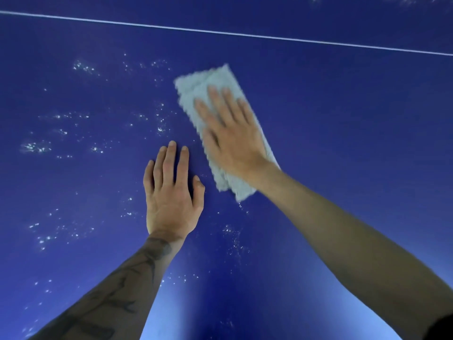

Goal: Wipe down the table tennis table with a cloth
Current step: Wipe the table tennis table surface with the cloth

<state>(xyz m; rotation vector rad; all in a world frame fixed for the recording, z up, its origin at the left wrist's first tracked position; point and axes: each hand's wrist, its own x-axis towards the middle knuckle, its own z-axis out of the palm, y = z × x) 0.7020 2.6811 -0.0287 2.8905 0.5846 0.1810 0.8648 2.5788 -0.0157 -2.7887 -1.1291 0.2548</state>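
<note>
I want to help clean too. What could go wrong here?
The flat right hand only presses the folded pale grey cloth, so it might slip out. The white specks on the blue table tennis table to the left could be missed. The left hand, resting flat there, may leave smudges.

Counts, head view. Table [355, 148]: 1, blue, fills the frame. White line [220, 33]: 1, running across the top. Cloth [193, 89]: 1, pale, upper centre. Hands: 2, the left hand [171, 195] at centre and the right hand [230, 136] above and to its right. Forearms [343, 241]: 2, lower frame. White specks [83, 67]: too many to count, mostly in the left half.
</note>
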